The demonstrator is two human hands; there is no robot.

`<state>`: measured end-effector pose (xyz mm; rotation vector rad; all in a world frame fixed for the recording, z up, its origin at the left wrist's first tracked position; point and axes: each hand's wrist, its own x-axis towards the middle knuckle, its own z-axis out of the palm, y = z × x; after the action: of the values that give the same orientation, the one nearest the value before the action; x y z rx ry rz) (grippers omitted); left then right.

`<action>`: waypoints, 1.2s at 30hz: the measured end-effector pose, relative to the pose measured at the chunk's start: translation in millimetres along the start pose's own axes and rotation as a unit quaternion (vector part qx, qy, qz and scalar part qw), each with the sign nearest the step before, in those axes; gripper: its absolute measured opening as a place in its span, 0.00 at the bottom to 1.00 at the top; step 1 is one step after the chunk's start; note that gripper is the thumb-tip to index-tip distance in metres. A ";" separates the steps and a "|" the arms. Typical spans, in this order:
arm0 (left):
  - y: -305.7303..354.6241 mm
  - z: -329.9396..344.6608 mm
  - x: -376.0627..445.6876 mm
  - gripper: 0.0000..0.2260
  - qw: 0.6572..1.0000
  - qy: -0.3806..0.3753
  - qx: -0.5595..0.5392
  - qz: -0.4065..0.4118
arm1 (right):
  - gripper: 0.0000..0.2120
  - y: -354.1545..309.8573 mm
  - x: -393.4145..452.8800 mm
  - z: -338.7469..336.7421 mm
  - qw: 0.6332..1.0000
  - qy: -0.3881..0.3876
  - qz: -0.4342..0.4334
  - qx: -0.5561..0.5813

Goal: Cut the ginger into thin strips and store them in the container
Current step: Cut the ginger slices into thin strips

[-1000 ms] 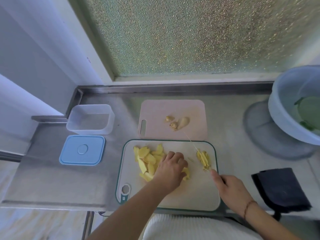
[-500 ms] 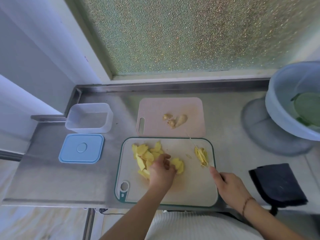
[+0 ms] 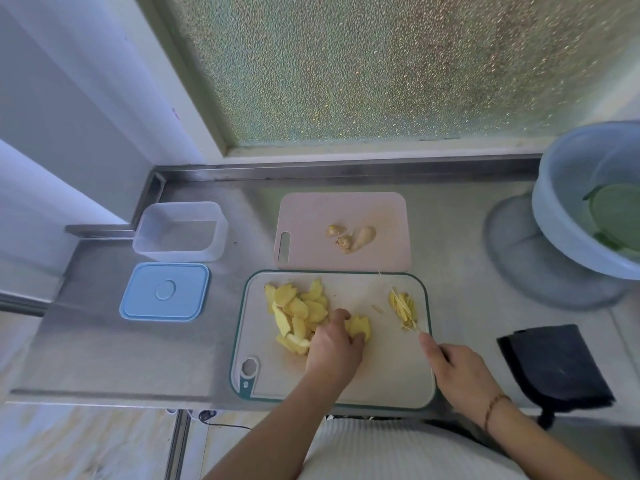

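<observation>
A heap of yellow ginger slices [image 3: 297, 311] lies on the left part of the white, green-rimmed cutting board [image 3: 384, 372]. My left hand [image 3: 334, 348] pinches a small stack of ginger slices [image 3: 360, 328] at the heap's right edge. A little pile of thin ginger strips [image 3: 403, 306] lies near the board's right edge. My right hand [image 3: 457, 374] grips a knife; its thin blade [image 3: 398, 295] runs edge-on through the strips. The clear, empty container [image 3: 180, 232] stands at the left, with its blue lid [image 3: 164, 292] flat in front of it.
A pink cutting board [image 3: 381, 216] behind the white one carries ginger peel scraps [image 3: 349, 237]. A large pale-blue basin [image 3: 571, 216] stands at the right on a round base. A dark cloth [image 3: 554, 365] lies at the right front. The steel counter ends near my body.
My left hand drew back from the board's middle to the heap of slices and took hold of a small stack. My right hand with the knife hardly moved.
</observation>
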<state>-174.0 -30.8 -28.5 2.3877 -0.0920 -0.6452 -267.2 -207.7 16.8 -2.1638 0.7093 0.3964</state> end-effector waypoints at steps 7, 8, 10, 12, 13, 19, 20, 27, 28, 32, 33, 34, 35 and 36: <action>12.5 -5.8 -1.3 0.15 0.997 -0.010 0.067 -0.040 | 0.29 -1.8 -1.3 0.9 1.000 -0.005 0.006 0.003; 14.5 -6.3 -0.5 0.14 0.996 -0.009 0.078 -0.047 | 0.28 -2.2 -1.4 1.1 1.000 -0.006 0.007 0.003; 16.6 -6.4 1.6 0.13 0.995 -0.010 0.079 -0.052 | 0.28 -2.6 -1.3 1.1 1.000 -0.007 0.008 0.003; 16.1 -7.4 2.4 0.11 0.996 -0.017 0.078 -0.035 | 0.28 -2.5 -0.6 1.0 1.000 -0.008 0.009 0.008; 14.9 -7.6 2.4 0.12 0.996 -0.021 0.082 -0.022 | 0.28 -2.3 -0.2 0.9 1.000 -0.006 0.010 0.010; 9.2 -2.8 -1.7 0.14 0.996 -0.016 0.088 0.008 | 0.28 -1.8 0.6 3.7 1.000 -0.005 0.007 -0.005; 9.0 -1.9 -1.5 0.13 0.996 -0.018 0.082 0.005 | 0.28 -2.6 0.6 4.3 1.000 -0.007 0.006 -0.002; 3.5 0.1 7.2 0.16 0.999 -0.004 0.047 0.006 | 0.29 -7.4 2.6 5.0 1.000 -0.011 0.001 0.010; 4.3 -2.1 8.2 0.17 0.999 -0.006 0.043 0.004 | 0.30 -7.5 3.2 4.7 1.000 -0.011 0.003 0.009; 0.9 -28.5 14.7 0.17 0.998 0.023 0.049 0.010 | 0.30 -6.8 3.9 4.2 1.000 -0.007 0.004 0.009; -2.0 -39.7 18.8 0.15 0.998 0.036 0.054 0.018 | 0.30 -6.8 4.1 4.0 1.000 -0.007 0.005 0.009; -6.1 -51.7 24.2 0.12 0.996 0.055 0.056 0.029 | 0.30 -7.0 4.2 3.7 1.000 -0.008 0.007 0.009; -12.5 -63.3 31.1 0.09 0.994 0.080 0.056 0.041 | 0.30 -7.4 4.4 3.8 1.000 -0.009 0.010 0.009; -20.1 -74.7 38.3 0.07 0.991 0.107 0.060 0.051 | 0.30 -7.1 4.6 4.0 1.000 -0.011 0.013 0.011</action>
<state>-107.2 19.5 -7.5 2.5338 -0.1641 -0.3422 -259.3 -202.5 16.3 -2.1284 0.7279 0.4235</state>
